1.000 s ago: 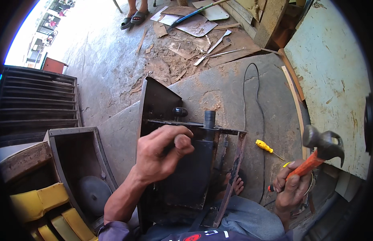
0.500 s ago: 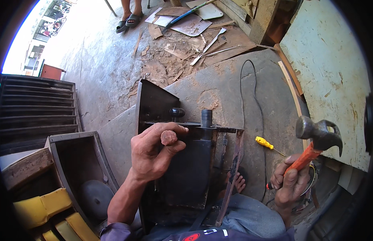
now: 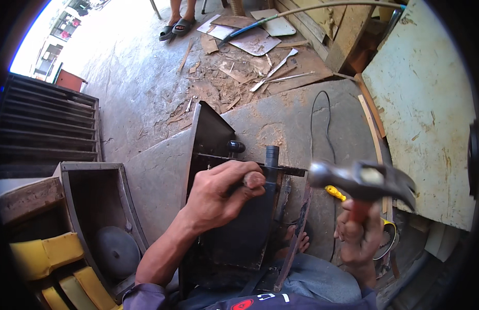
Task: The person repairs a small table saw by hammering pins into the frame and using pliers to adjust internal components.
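My left hand (image 3: 218,194) is wrapped round a round bar, whose worn brownish end (image 3: 254,180) points up at me; the rest of the bar is hidden. It is over the cross edge of a black metal housing (image 3: 231,232), which stands in front of my lap. A black knob (image 3: 236,146) and a dark round post (image 3: 272,155) stick out beyond that edge. My right hand (image 3: 359,232) grips the red handle of a claw hammer (image 3: 368,178). The hammer's head is raised right of the bar, apart from it and slightly blurred.
A yellow-handled screwdriver (image 3: 335,192) lies on the floor beside a black cable (image 3: 330,121). Wood scraps (image 3: 234,77) litter the far floor, near another person's sandals (image 3: 176,29). At left are an open box (image 3: 92,206) and yellow pieces (image 3: 64,253); a pale board (image 3: 425,103) stands right.
The hammer has swung left, closer to my left hand, and its head has turned flatter. My left hand and the bar appear further right, as the view has shifted somewhat too.
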Demonstrator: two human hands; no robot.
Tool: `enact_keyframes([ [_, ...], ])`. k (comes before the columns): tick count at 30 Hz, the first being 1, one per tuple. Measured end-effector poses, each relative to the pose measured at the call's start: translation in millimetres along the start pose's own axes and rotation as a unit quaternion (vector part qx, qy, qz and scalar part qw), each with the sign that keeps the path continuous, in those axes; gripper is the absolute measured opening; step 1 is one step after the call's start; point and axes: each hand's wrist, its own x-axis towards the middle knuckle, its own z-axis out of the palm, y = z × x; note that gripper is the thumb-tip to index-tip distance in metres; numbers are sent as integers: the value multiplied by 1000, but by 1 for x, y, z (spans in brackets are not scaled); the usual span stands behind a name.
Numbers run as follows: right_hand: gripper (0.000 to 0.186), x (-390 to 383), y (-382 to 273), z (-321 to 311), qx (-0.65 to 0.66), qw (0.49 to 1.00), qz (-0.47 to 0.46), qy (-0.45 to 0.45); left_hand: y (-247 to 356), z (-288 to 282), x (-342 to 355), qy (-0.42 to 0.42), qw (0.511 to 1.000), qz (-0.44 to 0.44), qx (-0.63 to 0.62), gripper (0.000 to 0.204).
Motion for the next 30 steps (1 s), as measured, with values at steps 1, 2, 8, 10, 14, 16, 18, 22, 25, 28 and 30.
enact_keyframes([
  [1, 45, -3, 0, -4, -16, 999, -31, -17, -2, 3, 0, 11, 1000, 23, 0, 21],
  [2, 41, -6, 5, -10, -37, 996, -65, -54, -4, 5, 0, 20, 999, 28, 1, 21],
  [8, 18, 18, -32, -16, -280, 938, -195, -61, -9, 9, -5, 5, 999, 47, 17, 26],
  [10, 19, 16, -43, -12, -204, 952, -227, -16, -12, 7, -2, 2, 998, 61, 11, 27],
  [14, 33, 5, -49, -5, 79, 943, -297, 126, -12, 10, 0, 11, 997, 78, 18, 29],
  [16, 33, 4, -36, -8, -326, 942, 57, -58, -8, 8, -4, 9, 995, 82, 64, 29],
  [18, 34, -7, -40, -15, -189, 970, -108, 110, -15, 6, -12, 13, 997, 66, 38, 30],
  [22, 36, -12, -41, -13, 301, 893, -298, 151, -14, 15, -7, 9, 999, 53, 4, 29],
  [25, 33, -5, -26, -3, -40, 976, -204, 70, -13, 6, -9, -7, 996, 59, 64, 22],
  [28, 38, -10, -45, -16, 39, 963, -243, 111, -20, 0, -14, -1, 996, 61, 60, 20],
  [30, 44, -2, -60, 2, 321, 861, -344, 194, -17, -4, -1, -8, 996, 57, 64, 16],
])
